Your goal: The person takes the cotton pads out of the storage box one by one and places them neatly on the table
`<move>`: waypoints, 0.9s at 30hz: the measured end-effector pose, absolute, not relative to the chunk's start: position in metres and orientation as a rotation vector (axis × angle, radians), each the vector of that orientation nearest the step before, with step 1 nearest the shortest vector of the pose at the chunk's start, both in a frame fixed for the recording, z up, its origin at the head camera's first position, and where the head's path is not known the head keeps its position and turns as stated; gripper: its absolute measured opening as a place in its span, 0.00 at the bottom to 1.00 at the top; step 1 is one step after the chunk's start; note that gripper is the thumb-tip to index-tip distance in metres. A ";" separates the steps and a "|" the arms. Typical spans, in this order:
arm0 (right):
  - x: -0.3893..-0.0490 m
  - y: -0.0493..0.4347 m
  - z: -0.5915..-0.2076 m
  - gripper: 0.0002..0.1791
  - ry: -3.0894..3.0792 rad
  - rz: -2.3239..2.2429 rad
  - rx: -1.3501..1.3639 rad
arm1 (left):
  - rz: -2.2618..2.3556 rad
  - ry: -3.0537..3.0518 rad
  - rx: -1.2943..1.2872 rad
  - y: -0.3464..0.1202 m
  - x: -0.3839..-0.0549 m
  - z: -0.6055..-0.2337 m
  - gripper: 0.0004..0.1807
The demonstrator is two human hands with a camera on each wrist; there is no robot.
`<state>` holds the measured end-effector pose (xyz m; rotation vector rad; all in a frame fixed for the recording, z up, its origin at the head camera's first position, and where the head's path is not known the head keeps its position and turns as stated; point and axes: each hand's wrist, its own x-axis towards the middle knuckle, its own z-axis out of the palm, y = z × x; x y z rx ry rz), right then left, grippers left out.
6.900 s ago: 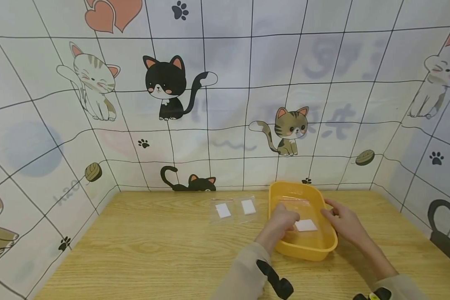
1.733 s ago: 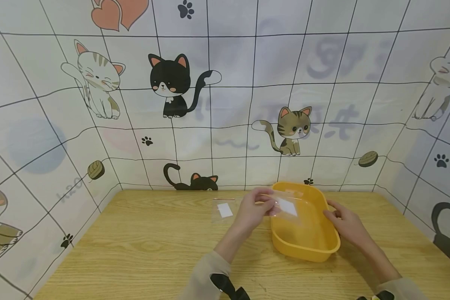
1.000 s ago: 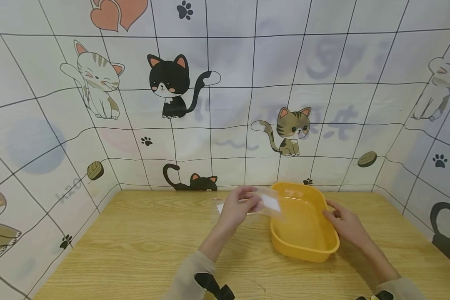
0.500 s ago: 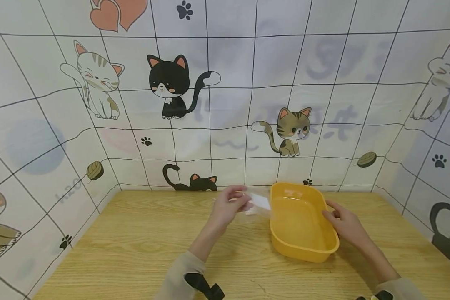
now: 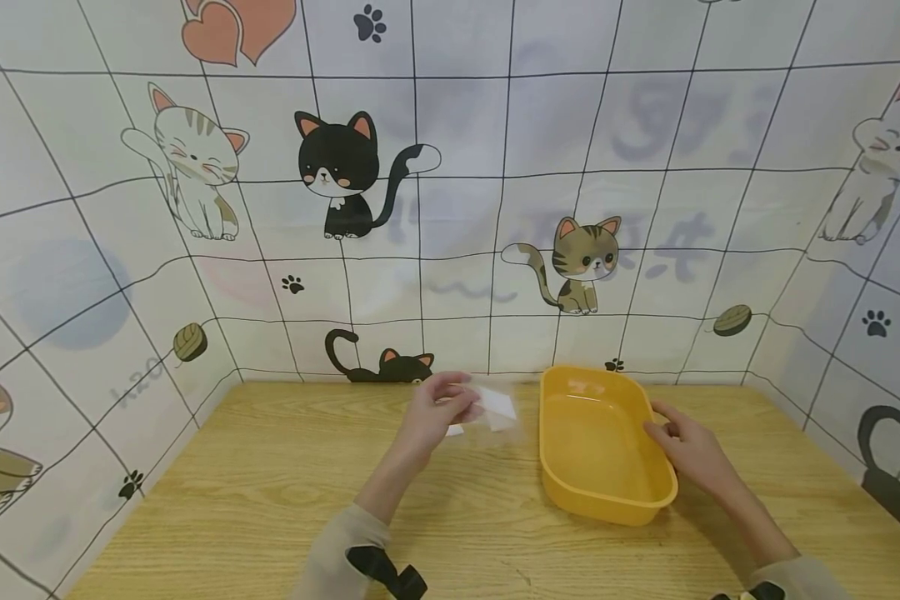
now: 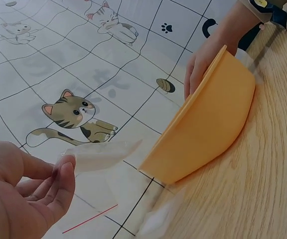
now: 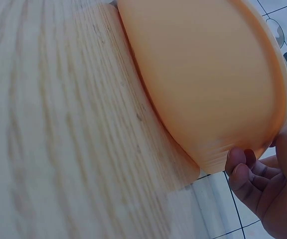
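In the head view, my left hand (image 5: 431, 412) pinches a clear zip bag (image 5: 497, 402) with a white card inside, raised above the table left of the yellow plastic tub (image 5: 603, 507). The left wrist view shows the thumb and fingertips gripping one edge of this bag. Beneath it lie two more clear bags with white cards, largely covered by the hand and held bag; part of one white card (image 5: 456, 430) shows below the fingers. My right hand (image 5: 693, 446) grips the tub's right rim, thumb and fingers at the edge. Nothing lies inside the tub.
The wood-grain table (image 5: 285, 483) spreads to the left and in front of the tub. A white sheet (image 5: 457, 208) printed with cats and grid lines rises behind the table and along both sides. Black straps (image 5: 386, 571) with cameras sit on the wrists.
Earlier a bag lay in the tub under my left hand. The left hand has since lifted a bag out and carried it leftward over the table. The right hand stays on the rim.
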<state>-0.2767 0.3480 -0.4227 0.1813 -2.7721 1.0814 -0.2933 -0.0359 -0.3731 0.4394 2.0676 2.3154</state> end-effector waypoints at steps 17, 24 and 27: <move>-0.277 0.349 -0.423 0.34 -2.775 1.108 0.170 | 2.343 2.101 0.356 -0.067 -0.300 -0.378 0.16; -0.276 0.347 -0.422 0.34 -2.772 1.141 0.162 | 2.371 2.107 0.331 -0.080 -0.305 -0.382 0.17; -0.277 0.348 -0.423 0.34 -2.777 1.124 0.163 | 2.376 2.116 0.306 -0.085 -0.306 -0.385 0.17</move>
